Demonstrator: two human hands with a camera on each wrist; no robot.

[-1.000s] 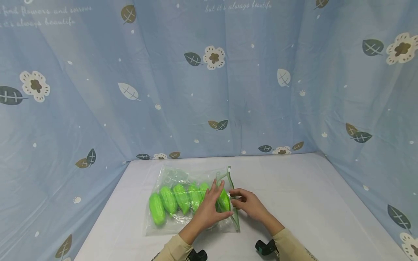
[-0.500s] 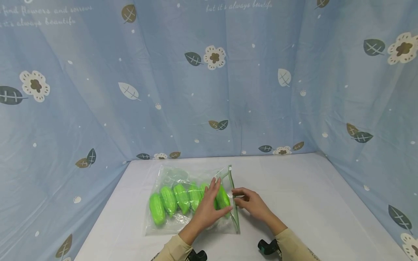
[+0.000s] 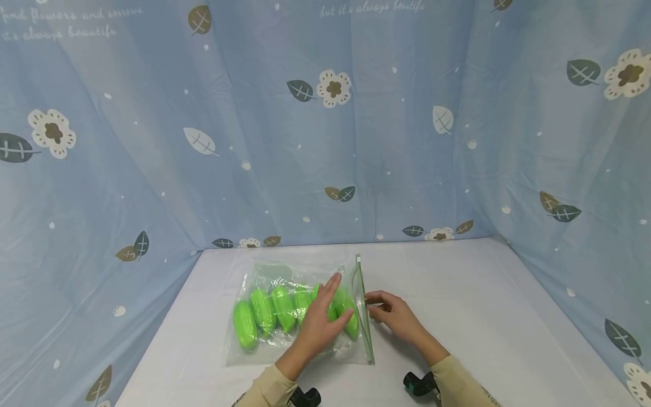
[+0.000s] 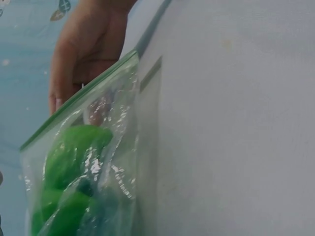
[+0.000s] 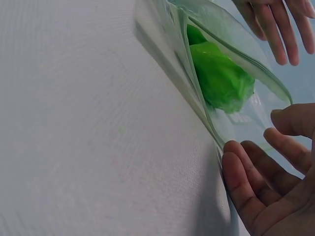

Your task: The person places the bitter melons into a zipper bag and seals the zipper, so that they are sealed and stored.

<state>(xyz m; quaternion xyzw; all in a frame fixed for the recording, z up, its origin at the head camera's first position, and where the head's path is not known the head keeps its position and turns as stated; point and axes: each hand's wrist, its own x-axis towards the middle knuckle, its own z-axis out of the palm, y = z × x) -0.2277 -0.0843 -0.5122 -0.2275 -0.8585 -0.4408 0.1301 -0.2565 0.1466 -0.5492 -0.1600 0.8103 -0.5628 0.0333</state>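
A clear zip bag [image 3: 274,274] with a green zip edge lies flat on the table, its mouth facing right. Inside are several bright green, bumpy, cucumber-like vegetables [image 3: 245,325] in a row. My left hand [image 3: 316,328] is over the bag's right half with fingers extended and thumb apart, covering some of the vegetables. Beside the zip edge is my right hand [image 3: 398,319]; its loosely bent fingertips [image 5: 231,147] meet the near rim in the right wrist view, thumb apart. There the mouth gapes around a green vegetable [image 5: 221,76]. The left wrist view shows my right hand [image 4: 91,44] behind the zip edge.
The bag is on a white-covered table [image 3: 458,282]. A blue curtain [image 3: 274,141] printed with leaves and flowers stands along the back and both sides. Black wrist devices [image 3: 421,384] sit below the beige sleeves [image 3: 460,384].
My left hand has drawn back slightly to the left and its thumb has lifted off the zip edge. My right hand has shifted a little right. The bag's mouth edges look straighter and closer together.
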